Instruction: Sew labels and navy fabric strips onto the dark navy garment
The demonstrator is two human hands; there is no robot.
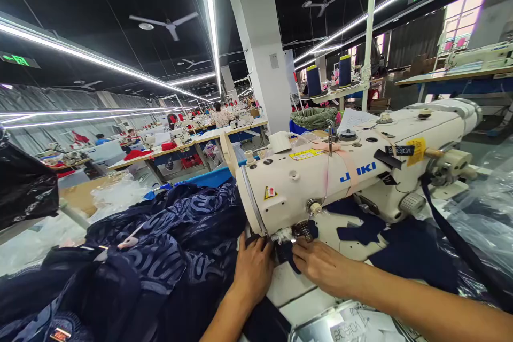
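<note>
Cloth (286,254), plain dark navy, between the fingers (302,252)

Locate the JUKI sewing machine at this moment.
In the head view, the sewing machine sits right of centre, its left end just above the left hand and right hand, with patterned navy fabric heaped to its left.

The machine (298,187) has a smooth, paint-like casing with a soft sheen; its face rim (252,203) is polished metal. The garments (156,262) are soft-looking, matt navy cloth carrying shinier looping bands. The strap (449,238) is flat, matt cloth. The bag (26,187) is black plastic film, glossy and creased; the sheeting (487,224) at right is clear plastic, crumpled and shiny. The labels (348,327) look paper-like and smooth. The thread cones (313,83) appear matt and fibrous, the column (256,32) smooth and matt.
</note>
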